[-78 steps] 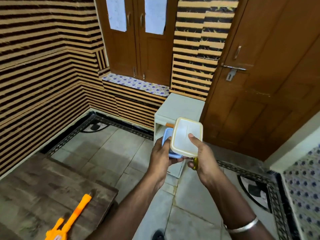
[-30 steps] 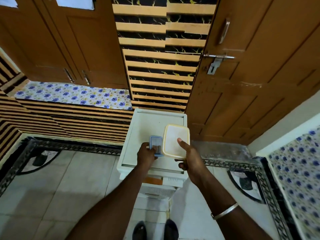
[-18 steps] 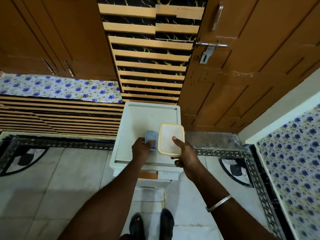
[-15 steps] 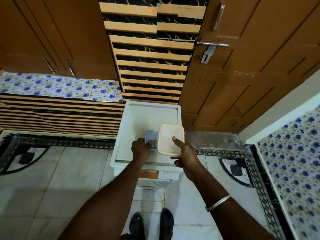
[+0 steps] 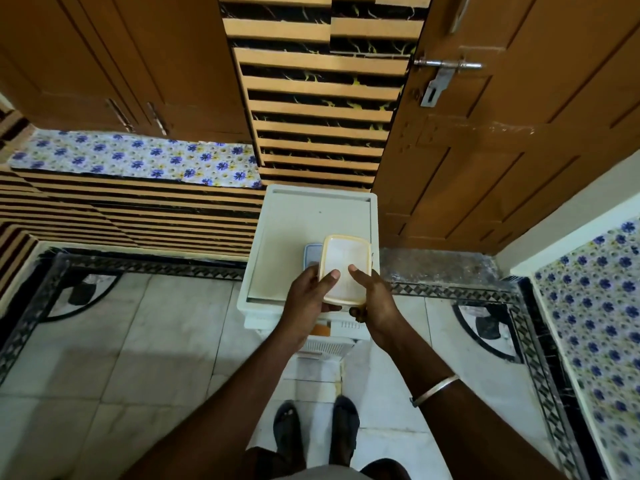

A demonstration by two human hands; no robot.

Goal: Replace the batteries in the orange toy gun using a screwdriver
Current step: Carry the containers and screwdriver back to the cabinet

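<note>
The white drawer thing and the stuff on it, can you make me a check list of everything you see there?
Surface: white plastic drawer unit, flat top mostly bare.
Job's things: toy gun and batteries not seen; a yellowish tool handle peeks under the right hand.
Clutter: small blue-lidded box on the top.
Hands: left hand and right hand both hold a cream-lidded container.
Cables: nothing seen.
Surroundings: wooden door, striped wall, tiled floor, sandalled feet.

Both hands, left hand [image 5: 306, 296] and right hand [image 5: 375, 299], gripping a cream-lidded container [image 5: 344, 268], above a white drawer unit [image 5: 311, 216]
</note>
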